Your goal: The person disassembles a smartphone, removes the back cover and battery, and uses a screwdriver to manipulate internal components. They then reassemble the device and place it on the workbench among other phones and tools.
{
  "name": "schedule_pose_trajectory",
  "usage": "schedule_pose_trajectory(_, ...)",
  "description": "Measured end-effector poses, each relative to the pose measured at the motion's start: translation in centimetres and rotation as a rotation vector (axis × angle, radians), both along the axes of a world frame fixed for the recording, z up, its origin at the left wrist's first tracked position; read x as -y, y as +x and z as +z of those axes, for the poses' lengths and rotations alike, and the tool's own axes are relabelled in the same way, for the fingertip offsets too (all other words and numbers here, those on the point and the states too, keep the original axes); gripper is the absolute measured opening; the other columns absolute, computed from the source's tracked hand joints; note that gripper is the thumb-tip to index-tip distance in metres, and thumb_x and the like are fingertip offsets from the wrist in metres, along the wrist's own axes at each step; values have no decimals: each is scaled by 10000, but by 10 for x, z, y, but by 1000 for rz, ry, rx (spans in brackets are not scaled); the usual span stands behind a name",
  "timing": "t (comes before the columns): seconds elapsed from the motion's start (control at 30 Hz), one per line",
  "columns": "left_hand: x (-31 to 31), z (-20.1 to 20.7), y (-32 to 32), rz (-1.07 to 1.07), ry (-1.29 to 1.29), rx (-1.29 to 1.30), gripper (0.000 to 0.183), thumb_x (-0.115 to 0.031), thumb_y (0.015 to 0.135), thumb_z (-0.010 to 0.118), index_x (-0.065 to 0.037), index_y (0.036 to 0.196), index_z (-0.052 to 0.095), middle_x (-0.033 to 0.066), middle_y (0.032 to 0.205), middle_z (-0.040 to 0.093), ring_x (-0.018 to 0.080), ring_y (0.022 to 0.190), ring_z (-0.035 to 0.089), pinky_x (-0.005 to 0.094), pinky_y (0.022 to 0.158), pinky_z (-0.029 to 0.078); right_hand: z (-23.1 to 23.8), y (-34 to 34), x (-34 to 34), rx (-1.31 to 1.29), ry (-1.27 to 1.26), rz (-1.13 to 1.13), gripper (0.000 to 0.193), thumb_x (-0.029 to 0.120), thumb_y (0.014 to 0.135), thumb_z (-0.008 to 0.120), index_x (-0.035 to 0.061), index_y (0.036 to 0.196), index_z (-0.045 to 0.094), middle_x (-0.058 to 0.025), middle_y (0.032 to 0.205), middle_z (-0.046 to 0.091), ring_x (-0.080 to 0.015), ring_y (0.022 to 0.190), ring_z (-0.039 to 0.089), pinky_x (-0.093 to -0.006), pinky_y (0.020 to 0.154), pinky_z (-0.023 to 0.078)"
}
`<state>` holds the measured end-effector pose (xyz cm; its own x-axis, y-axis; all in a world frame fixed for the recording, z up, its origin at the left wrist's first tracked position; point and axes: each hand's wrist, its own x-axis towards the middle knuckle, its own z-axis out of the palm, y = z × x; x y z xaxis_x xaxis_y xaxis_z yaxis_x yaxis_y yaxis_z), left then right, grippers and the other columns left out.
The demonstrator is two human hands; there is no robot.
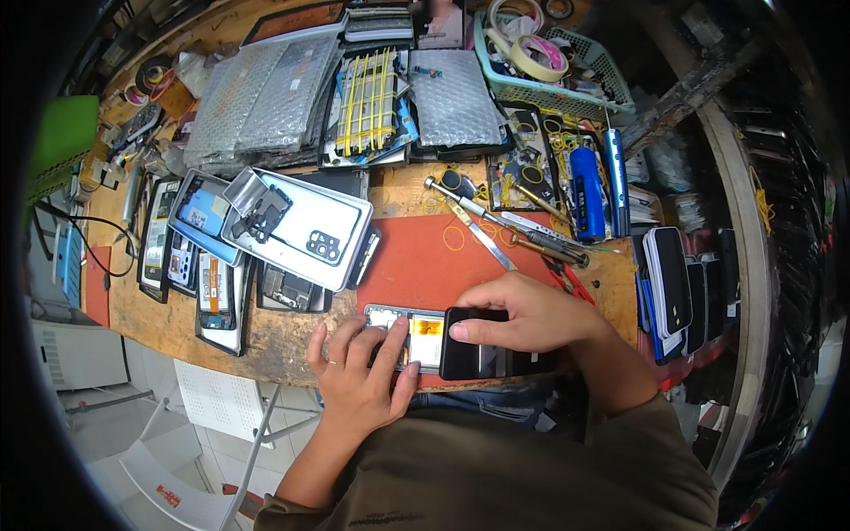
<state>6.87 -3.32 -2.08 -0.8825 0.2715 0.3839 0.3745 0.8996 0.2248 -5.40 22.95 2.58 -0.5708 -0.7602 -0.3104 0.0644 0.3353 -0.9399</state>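
An opened phone body (427,352) lies near the table's front edge, on a red mat (412,243). Its silvery inside shows, with an orange flex cable (428,327). My left hand (365,376) rests over the left end of that body, fingers apart and fingertips touching it. A dark glossy phone screen (469,358) covers the right part of the body. My right hand (527,319) grips this screen from above, its thumb flat on the dark face. The fingers on the far side are partly hidden. Whether screen and body are joined, I cannot tell.
Beyond my hands lie a thin metal blade (482,234), screwdrivers (469,202) and red-handled pliers (575,281). Disassembled phones and a white back cover (305,221) are piled left. Bubble-wrapped packs (283,102) and a green basket (567,93) stand behind; more phones (668,283) lie right.
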Motion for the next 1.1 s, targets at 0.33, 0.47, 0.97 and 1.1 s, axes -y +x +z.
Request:
schedule_pose_trajectory(0.33,-1,11,-3,-52,-113,0,491,-310,936,646,-64,1344,762,114,1278,693,379,1465,543,638,1289,230,-13,4,1,-277,-46,-18,422,376,1081,723,-42,1113,766,-192,908,747,-259,805,695,-414,758,549)
schedule_pose_trajectory(0.47,-3,19,3,-64,-107,29,489,-292,935,657,-47,1348,752,128,1327,696,414,1483,526,655,1300,200,-18,5,1,-307,-20,-11,444,401,1070,728,-40,1100,766,-202,883,738,-288,776,685,-425,733,537)
schedule_pose_trajectory(0.97,-10,19,-2,-39,-134,-3,470,-268,966,672,-49,1378,732,134,1305,679,368,1448,528,667,1290,210,-17,9,-1,-408,65,-64,418,401,1047,742,30,1239,766,-183,980,776,-314,895,741,-443,812,568)
schedule_pose_trajectory(1.1,-6,23,5,-45,-109,26,468,-267,966,672,-46,1373,731,123,1337,676,373,1460,520,680,1291,195,-16,8,-1,-462,34,-84,434,427,1041,750,50,1255,772,-162,946,775,-291,846,731,-426,789,566)
